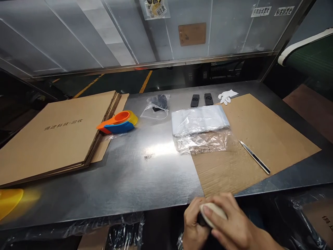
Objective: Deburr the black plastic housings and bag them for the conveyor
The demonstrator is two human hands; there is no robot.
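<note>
Below the front edge of the metal bench, my two hands come together. My left hand (193, 224) is closed around a small dark object (202, 219), mostly hidden by the fingers. My right hand (235, 222) is closed on a cream-coloured rounded pad (213, 214), its thumb lying over it, and presses it against the dark object. Whether the pad is cloth or sponge I cannot tell. Two small black devices (195, 100) with round faces stand apart at the back of the bench. A utility knife (255, 158) lies on the cardboard sheet (270, 132) nearest my right hand.
Clear plastic bags (200, 119) lie mid-bench, near a white glove (227, 96) and a zip bag (157, 106) with dark contents. Left are flat cardboard pieces (57, 132) and an orange-blue tape dispenser (118, 122). A plastic-lined box (125, 234) sits below the edge.
</note>
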